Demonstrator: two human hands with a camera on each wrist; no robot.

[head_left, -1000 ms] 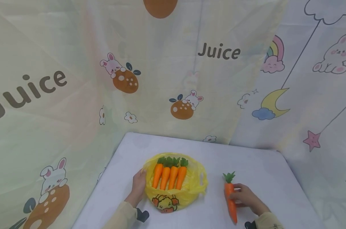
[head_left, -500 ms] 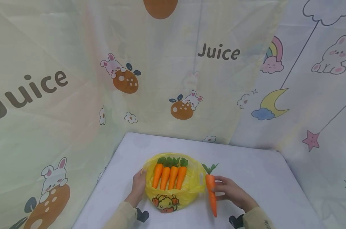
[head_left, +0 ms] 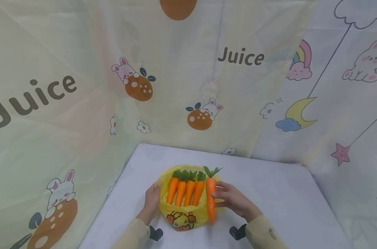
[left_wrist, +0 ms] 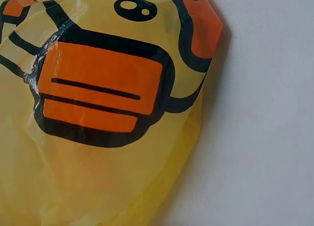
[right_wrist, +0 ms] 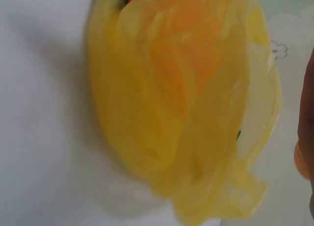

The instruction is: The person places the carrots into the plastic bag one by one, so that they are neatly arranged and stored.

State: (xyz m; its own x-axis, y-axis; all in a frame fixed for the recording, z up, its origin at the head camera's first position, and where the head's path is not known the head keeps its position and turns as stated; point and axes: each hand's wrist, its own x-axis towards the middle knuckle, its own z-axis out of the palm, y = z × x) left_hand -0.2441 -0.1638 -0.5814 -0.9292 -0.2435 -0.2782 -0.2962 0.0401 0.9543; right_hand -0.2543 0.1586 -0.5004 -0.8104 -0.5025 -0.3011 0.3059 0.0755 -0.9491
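Observation:
A yellow plastic bag (head_left: 188, 214) with a printed duck face lies on the table, its mouth spread wide. Several orange carrots (head_left: 189, 193) with green tops lie side by side inside. My left hand (head_left: 152, 201) holds the bag's left rim; its fingertips are partly hidden by the plastic. Over the right side of the bag, my right hand (head_left: 235, 200) grips another carrot (head_left: 211, 199), leafy end pointing away. The left wrist view is filled by the bag's duck print (left_wrist: 100, 88). In the right wrist view, the crumpled bag side (right_wrist: 147, 98) shows, with orange glowing through.
The white table (head_left: 269, 193) runs on to the right of the bag and behind it. A printed cloth curtain (head_left: 163, 114) with bunnies and the word Juice hangs along the table's back and sides.
My right hand has carried its carrot leftward from the table at right to over the bag's right side. My left hand keeps its place on the rim.

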